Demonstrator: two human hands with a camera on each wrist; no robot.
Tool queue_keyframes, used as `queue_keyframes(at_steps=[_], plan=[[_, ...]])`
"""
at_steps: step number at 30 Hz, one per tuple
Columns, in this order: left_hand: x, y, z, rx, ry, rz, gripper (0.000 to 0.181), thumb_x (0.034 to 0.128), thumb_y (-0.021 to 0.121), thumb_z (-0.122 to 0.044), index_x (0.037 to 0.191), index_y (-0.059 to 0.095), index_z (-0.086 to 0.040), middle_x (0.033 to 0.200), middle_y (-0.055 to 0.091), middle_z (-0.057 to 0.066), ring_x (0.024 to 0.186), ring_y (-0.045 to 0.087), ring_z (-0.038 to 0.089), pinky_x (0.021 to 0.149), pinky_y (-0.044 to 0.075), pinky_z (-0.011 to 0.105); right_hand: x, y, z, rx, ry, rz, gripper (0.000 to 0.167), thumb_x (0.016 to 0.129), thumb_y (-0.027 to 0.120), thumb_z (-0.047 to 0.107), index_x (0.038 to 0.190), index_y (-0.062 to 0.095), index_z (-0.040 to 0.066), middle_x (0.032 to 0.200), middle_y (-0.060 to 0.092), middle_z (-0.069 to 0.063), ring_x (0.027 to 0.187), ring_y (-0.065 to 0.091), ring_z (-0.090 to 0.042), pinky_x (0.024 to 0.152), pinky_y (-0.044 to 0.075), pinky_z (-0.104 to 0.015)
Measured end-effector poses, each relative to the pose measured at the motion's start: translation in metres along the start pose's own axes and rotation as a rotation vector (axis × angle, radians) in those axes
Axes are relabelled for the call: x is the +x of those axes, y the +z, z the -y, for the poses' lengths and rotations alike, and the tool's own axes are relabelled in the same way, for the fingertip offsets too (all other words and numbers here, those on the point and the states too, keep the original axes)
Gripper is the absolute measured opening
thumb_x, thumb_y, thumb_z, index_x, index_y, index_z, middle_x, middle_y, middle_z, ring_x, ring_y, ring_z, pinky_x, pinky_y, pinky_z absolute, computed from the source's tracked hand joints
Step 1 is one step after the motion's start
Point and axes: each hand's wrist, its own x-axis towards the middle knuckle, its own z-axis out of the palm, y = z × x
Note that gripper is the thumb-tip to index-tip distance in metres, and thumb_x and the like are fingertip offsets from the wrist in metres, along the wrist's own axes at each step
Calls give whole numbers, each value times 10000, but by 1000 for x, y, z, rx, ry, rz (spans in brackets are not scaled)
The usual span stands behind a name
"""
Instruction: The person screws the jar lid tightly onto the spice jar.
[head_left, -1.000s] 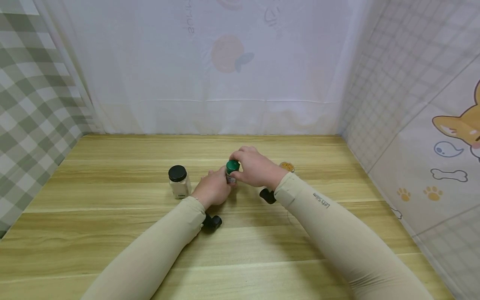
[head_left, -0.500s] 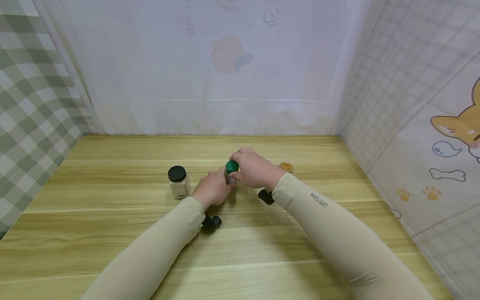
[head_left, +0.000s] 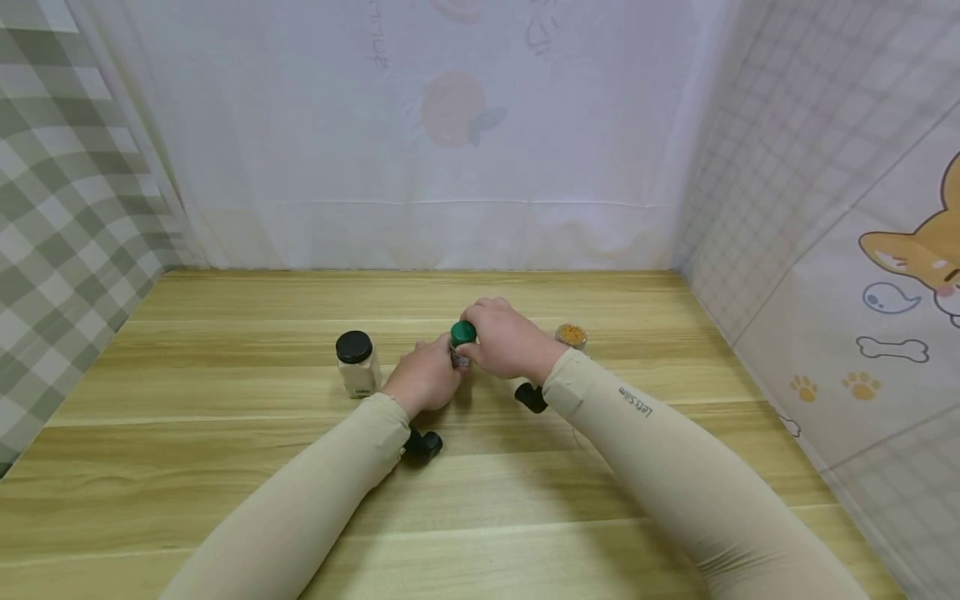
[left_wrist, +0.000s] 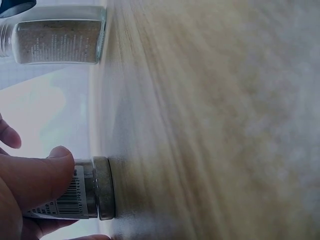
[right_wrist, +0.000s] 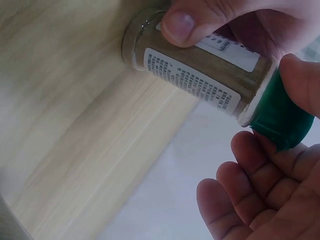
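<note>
Here, at the middle of the pale wooden tabletop (head_left: 517, 525), a small clear cylindrical jar of brown powder (right_wrist: 202, 70) is being held upright, its base down at the wood. Its body is gripped by the left hand (head_left: 426, 375), with the thumb laid along the side, close to a white printed label. Up at the top, a round green plastic cap (right_wrist: 287, 112) is pinched between thumb and finger of the right hand (head_left: 513, 340); that hand's other fingers are held loosely bent beneath, clear of the jar. To the left, just beside the left hand, a clear squarish jar of cream-coloured contents with a black lid (head_left: 362, 375) is stood upright. On the right, beyond the right wrist, a round container with a grainy orange top (head_left: 572, 336) is partly hidden. Both forearms are covered by beige sleeves (head_left: 292, 500), dark lettering being printed on the right one. The far side is closed off by a white curtain (head_left: 600, 125), the left by a green-and-white checked cloth (head_left: 67, 208).
</note>
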Motion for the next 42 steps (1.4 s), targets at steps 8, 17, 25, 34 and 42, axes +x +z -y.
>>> queue_keyframes(at_steps=[8, 17, 25, 34, 42], plan=[[0, 0, 0, 0, 4, 5, 320, 1092, 561, -359, 1358, 551, -181, 1579, 544, 95, 1526, 306, 543, 1212, 235, 739, -2, 0, 1, 8, 5, -4, 377, 1050, 673, 296, 1290, 635, 8, 1225, 644, -114, 1122, 538, -289, 888, 483, -364], [0, -1, 1, 7, 12, 9, 282, 1102, 535, -374, 1301, 558, -176, 1557, 567, 92, 1519, 338, 530, 1217, 273, 703, -2, 1, 0, 18, 12, -7, 419, 1047, 674, 308, 1332, 626, 5, 1278, 640, -135, 1173, 547, -306, 923, 503, -378], [0, -1, 0, 7, 11, 11, 250, 1092, 562, -360, 1256, 569, -172, 1456, 641, 102, 1451, 465, 498, 1183, 358, 647, -4, 1, 1, -1, -9, -26, 440, 1030, 697, 299, 1346, 624, 2, 1295, 630, -147, 1186, 542, -319, 939, 502, -388], [-2, -2, 1, 9, 31, 22, 301, 1103, 540, -371, 1337, 568, -184, 1514, 602, 83, 1494, 405, 502, 1224, 294, 672, -11, -12, 4, 29, 3, -51, 582, 1022, 692, 345, 1474, 548, 9, 1460, 575, -172, 1418, 472, -394, 1158, 450, -461], [0, -1, 1, -4, 30, 15, 516, 1069, 623, -359, 1533, 483, -182, 1518, 606, 87, 1500, 405, 490, 1241, 270, 660, -29, -42, 1, 129, 13, -136, 573, 1048, 657, 362, 1497, 525, 32, 1517, 538, -141, 1437, 463, -342, 1173, 434, -480]])
